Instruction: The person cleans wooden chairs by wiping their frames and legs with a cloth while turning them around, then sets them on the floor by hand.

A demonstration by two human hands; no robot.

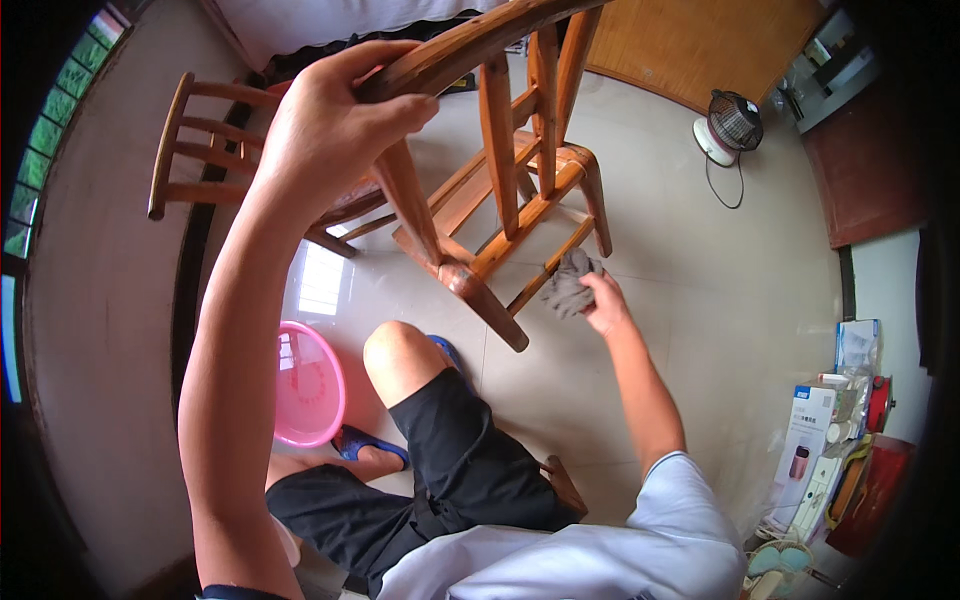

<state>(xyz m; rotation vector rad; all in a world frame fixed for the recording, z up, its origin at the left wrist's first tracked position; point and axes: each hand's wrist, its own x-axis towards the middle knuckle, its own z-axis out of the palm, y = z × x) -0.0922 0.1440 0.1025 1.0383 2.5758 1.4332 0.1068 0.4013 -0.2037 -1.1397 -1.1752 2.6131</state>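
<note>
A wooden chair with a slatted back stands tilted before me on the tiled floor. My left hand grips the end of its curved top rail, thumb on the near side and fingers over the far side. In my right hand is a crumpled grey cloth. The cloth lies against a lower rung between two of the chair's legs. Part of the rung is hidden behind the cloth, and my left hand covers the rail's end.
A pink plastic basin sits on the floor left of my knees. Behind my left forearm is a second wooden chair. A small fan-shaped appliance with a cord stands at the far right. Boxes line the right wall.
</note>
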